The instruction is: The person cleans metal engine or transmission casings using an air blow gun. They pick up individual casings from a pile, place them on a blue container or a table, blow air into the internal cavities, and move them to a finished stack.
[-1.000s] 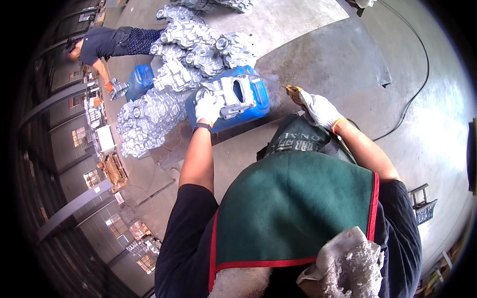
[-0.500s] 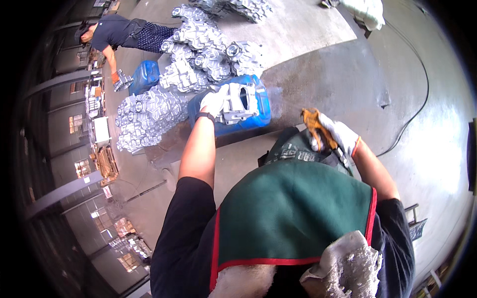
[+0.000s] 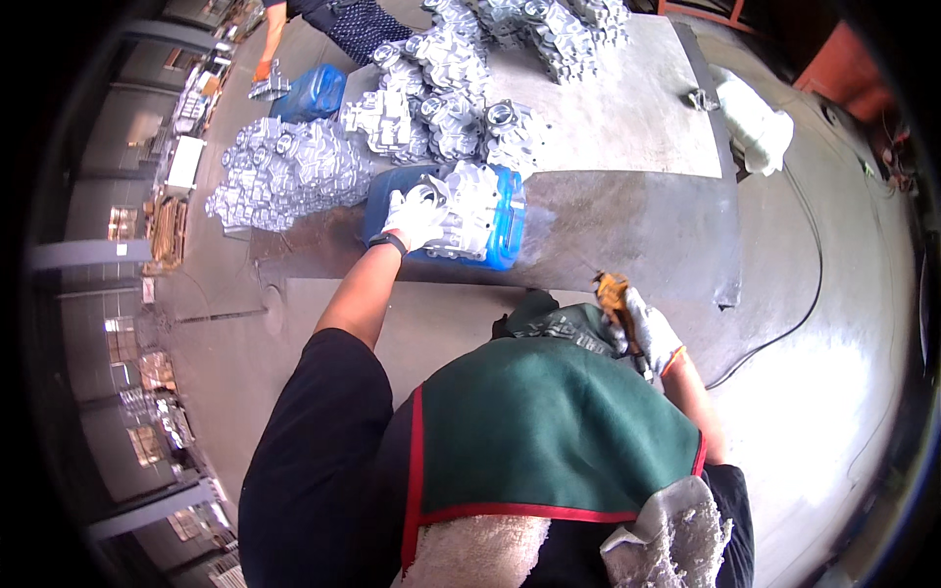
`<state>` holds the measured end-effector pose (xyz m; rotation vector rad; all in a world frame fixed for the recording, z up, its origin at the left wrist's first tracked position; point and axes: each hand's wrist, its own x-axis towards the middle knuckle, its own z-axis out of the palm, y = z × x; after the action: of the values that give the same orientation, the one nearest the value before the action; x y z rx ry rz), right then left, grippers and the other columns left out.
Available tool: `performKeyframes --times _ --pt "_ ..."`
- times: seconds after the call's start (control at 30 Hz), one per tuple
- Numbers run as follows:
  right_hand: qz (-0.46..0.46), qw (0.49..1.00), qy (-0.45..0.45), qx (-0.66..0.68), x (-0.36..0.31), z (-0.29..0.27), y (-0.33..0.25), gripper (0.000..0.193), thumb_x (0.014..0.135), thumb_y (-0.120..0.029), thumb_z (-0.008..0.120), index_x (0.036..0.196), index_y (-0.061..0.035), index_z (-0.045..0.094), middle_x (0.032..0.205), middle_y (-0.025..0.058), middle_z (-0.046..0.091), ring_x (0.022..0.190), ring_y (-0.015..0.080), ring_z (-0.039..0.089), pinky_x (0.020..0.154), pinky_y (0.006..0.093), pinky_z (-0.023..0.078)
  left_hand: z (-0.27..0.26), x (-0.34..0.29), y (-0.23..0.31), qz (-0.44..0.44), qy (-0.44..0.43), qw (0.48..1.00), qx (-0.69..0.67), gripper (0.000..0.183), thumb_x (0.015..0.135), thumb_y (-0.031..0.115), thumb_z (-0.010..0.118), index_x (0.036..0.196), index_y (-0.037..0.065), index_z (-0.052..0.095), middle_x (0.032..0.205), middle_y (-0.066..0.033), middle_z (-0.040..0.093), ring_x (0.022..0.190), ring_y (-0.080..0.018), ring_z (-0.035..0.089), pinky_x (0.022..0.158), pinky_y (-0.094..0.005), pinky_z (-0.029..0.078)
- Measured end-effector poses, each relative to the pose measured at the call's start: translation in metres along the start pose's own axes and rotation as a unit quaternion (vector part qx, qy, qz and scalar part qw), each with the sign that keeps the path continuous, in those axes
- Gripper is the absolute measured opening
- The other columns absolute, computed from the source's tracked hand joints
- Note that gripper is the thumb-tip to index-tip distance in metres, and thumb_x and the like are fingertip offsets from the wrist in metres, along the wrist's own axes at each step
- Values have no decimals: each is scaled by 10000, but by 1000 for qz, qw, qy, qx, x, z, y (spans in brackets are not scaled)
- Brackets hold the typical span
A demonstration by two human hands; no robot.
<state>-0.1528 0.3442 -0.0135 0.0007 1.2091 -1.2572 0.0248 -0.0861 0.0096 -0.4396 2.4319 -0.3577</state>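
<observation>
A grey cast-metal housing (image 3: 469, 218) rests on a blue plastic drum (image 3: 509, 223) lying ahead of me. My left hand (image 3: 416, 218), in a white glove, is closed on the housing's left end, beside a round opening; part of the fingers is hidden. To the right, close to my apron, my gloved right hand (image 3: 651, 328) is wrapped round a yellow hand-held air tool (image 3: 614, 296). The tool's narrow tip points forward and left, apart from the housing. Its rear end is partly hidden by the hand.
Several similar castings stand stacked beyond the drum (image 3: 446, 108), with a dense pile at left (image 3: 289, 171). Another person (image 3: 348, 24) bends over a second blue drum (image 3: 314, 93). A white sack (image 3: 750, 118) and a black hose (image 3: 816, 284) lie at right.
The housing has been turned on the drum: its large dark opening no longer shows, and a round opening is by my left hand. The view has shifted. My right hand still holds the tool.
</observation>
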Motion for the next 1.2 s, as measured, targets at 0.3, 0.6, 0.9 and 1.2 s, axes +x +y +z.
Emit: performKeyframes --times 0.3,0.6,0.9,1.2 --pt "39 995 18 -92 17 16 -14 535 927 -551 370 953 -88 636 662 -22 566 484 75 433 420 225 322 -5 -10 14 -75 31 990 -112 650 791 476 571 1295 81 457 1319 -135 476 1270 -302 377 1079 -532 140" --pt "47 995 4 -90 27 23 -11 558 922 -564 370 903 -72 633 630 -18 542 479 85 430 429 233 332 -1 -9 15 -110 55 974 -191 623 755 377 655 1251 47 474 1298 -152 482 1238 -311 406 1014 -456 318" --pt "49 998 -21 -44 16 41 -28 564 899 -592 403 859 -76 628 610 -29 513 475 68 418 412 210 302 20 -11 6 -106 97 968 -205 590 745 366 658 1201 29 497 1150 -195 568 1040 -347 561 892 -426 446" --pt "69 996 -49 -5 10 17 -15 498 921 -551 400 874 -92 588 581 -34 492 434 70 386 391 207 298 6 -9 9 -104 43 963 -246 633 758 347 661 1253 1 471 1370 -208 380 1242 -338 395 1021 -377 348"
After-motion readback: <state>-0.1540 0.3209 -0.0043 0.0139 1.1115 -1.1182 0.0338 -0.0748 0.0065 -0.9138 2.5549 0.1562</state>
